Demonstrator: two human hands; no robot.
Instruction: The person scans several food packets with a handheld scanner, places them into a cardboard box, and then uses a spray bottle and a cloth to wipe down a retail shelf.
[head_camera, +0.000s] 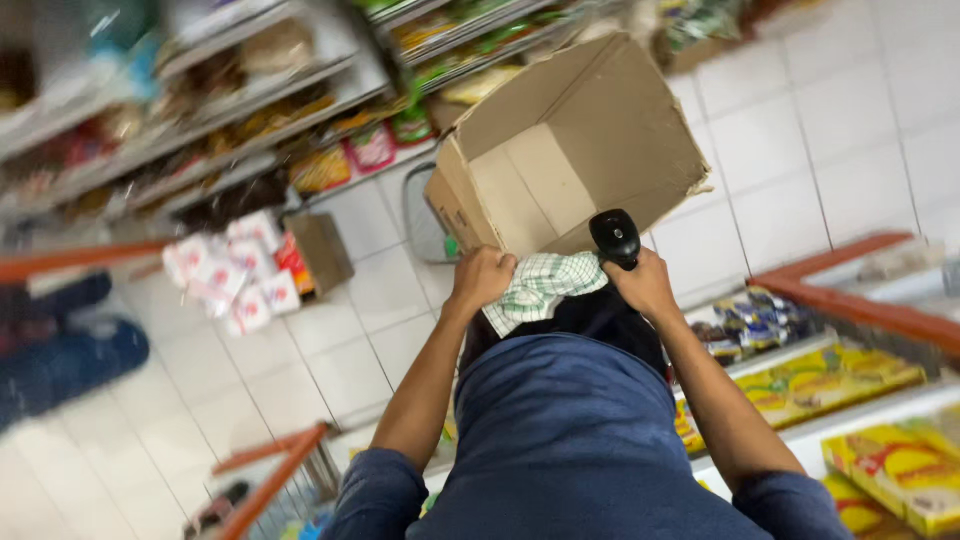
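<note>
- The left hand (481, 277) is closed on one end of a green-and-white checked cloth (541, 287), held at chest height below an open brown cardboard box (575, 150).
- The right hand (645, 283), fingers curled, grips a black handheld scanner (615, 238) and the cloth's other end.
- The cloth looks soft, light and limp; pinching its bunched ends suits it best.

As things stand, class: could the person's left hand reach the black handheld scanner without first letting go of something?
Probably not. The left hand grips the checked cloth and the cardboard box edge, while the scanner sits in the right hand. It is close, but the hand is occupied.
</note>
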